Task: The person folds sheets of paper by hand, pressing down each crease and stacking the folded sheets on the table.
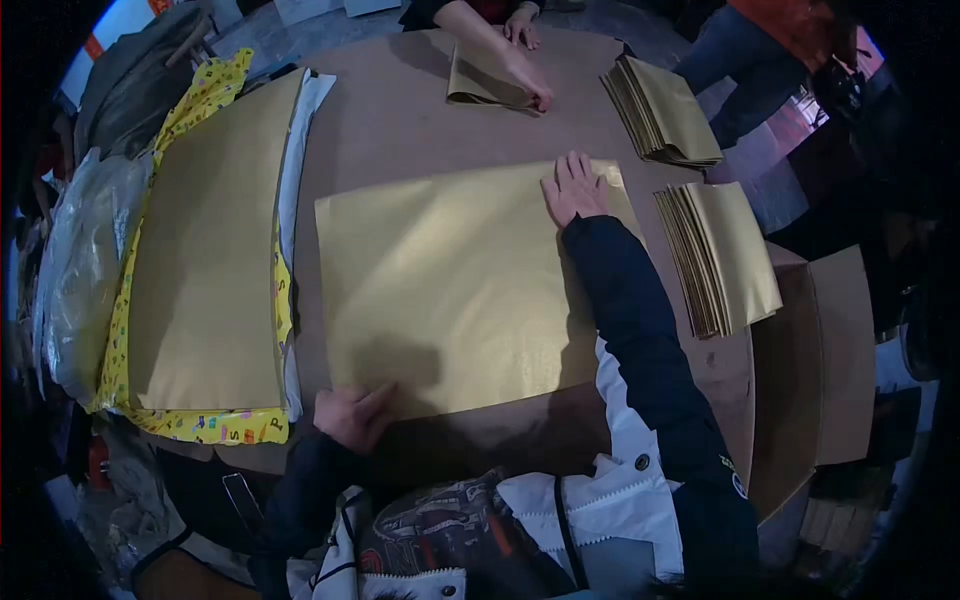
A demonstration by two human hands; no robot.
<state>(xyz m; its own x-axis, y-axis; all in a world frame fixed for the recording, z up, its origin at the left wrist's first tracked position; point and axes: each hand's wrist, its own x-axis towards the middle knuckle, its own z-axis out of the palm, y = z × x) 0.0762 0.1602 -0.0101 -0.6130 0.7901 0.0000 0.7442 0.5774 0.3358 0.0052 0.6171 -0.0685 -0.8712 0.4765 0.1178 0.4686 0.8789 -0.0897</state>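
A large sheet of gold paper [460,290] lies unfolded on the table in front of me. My left hand [352,416] is at its near left corner, fingers closed over the edge with the index finger pointing inward. My right hand [577,190] rests flat on the far right corner, its fingers spread. To the left, a stack of gold sheets [215,250] lies on yellow printed wrapping [118,330].
Two piles of folded gold paper, one farther [668,110] and one nearer [720,258], sit along the right side. Across the table [390,120], another person's hands [525,75] work on a folded gold sheet [485,78]. An open cardboard box [840,350] stands at the right.
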